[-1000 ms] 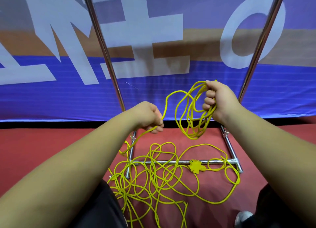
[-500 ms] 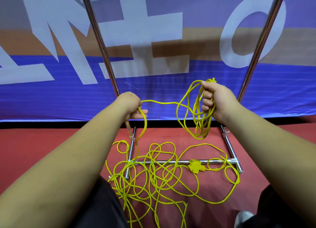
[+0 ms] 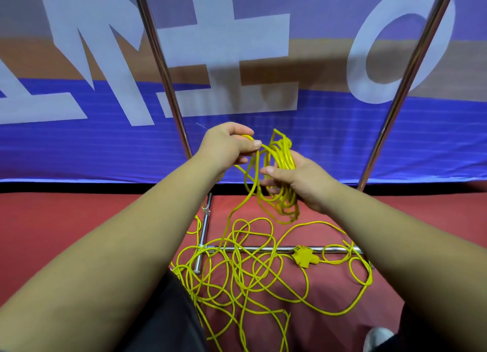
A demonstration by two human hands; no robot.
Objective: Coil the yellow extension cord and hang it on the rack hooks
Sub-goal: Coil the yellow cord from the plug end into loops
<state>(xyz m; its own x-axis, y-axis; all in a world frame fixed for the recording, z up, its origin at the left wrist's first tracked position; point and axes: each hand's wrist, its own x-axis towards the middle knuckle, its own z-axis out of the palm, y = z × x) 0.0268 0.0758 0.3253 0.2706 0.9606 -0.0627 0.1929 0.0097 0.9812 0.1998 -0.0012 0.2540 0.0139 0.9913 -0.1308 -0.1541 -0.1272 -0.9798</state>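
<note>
Most of the yellow extension cord lies in loose tangled loops on the red floor, over the base bar of the metal rack. Its yellow socket end rests on that bar. A small coil of the cord hangs across the palm of my right hand, whose fingers are loosely spread around it. My left hand pinches a strand of the cord between thumb and fingers and holds it right beside the top of the coil. No rack hooks are in view.
The rack's two chrome uprights rise on either side of my hands. Behind them hangs a blue and tan banner with large white letters. My dark trousers and a grey shoe are at the bottom edge.
My left hand has swung right and up with its strand, from beside the left upright to the coil. My right hand has turned palm-up and loosened its fist around the coil.
</note>
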